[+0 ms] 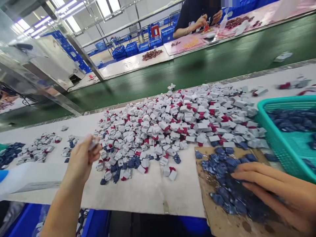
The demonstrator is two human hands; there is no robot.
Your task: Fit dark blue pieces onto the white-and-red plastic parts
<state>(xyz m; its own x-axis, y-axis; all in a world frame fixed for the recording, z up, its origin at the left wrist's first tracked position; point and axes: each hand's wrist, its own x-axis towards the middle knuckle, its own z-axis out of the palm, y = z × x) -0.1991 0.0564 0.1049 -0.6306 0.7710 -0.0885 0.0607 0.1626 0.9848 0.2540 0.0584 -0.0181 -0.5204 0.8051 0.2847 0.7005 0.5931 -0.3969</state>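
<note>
My left hand (82,157) is raised over the white table, its fingers pinched on a small white plastic piece (93,143). My right hand (278,189) lies flat with fingers stretched out on a heap of small dark blue pieces (225,179) spread over a brown cardboard sheet (222,220). A large pile of white pieces with red inserts (177,121) covers the table between and beyond both hands.
A teal basket (283,144) holding blue pieces stands at the right. A smaller group of white pieces (39,149) lies at the left. Behind runs a green conveyor belt (197,65). Another person (197,16) works at the far table beside blue crates (130,47).
</note>
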